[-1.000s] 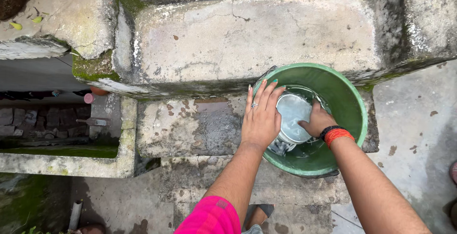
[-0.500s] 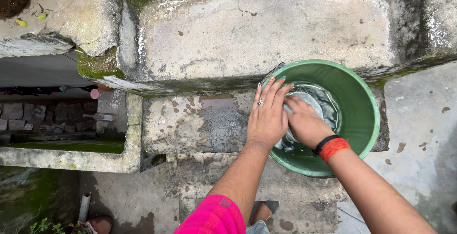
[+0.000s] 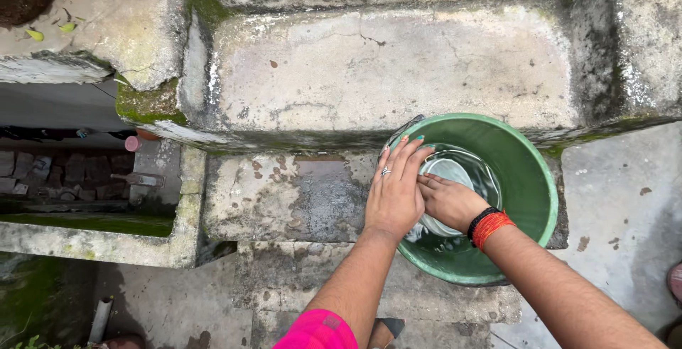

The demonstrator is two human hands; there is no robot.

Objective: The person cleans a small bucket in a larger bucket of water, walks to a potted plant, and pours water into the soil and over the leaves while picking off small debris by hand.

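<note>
A green plastic bucket [image 3: 545, 178] stands on a concrete step against a mossy ledge and holds water. Inside it sits a shiny steel vessel [image 3: 455, 168], partly under the water. My left hand [image 3: 394, 193], with a ring and painted nails, lies over the bucket's left rim with its fingers on the vessel's edge. My right hand [image 3: 449, 201], with a black and orange wristband, is down inside the bucket, pressed on the vessel's left side. Its fingertips are hidden under my left hand.
A large stained concrete slab [image 3: 383, 65] rises behind the bucket. At the left is a sunken drain channel [image 3: 78, 178] with a small pink cup [image 3: 133, 143] and a brush-like tool [image 3: 140, 178]. A pipe end [image 3: 99, 320] lies at the lower left.
My right hand has slid from the vessel's right side to its left, tucking under my left hand. The water surface has shifted. My left hand stays on the rim.
</note>
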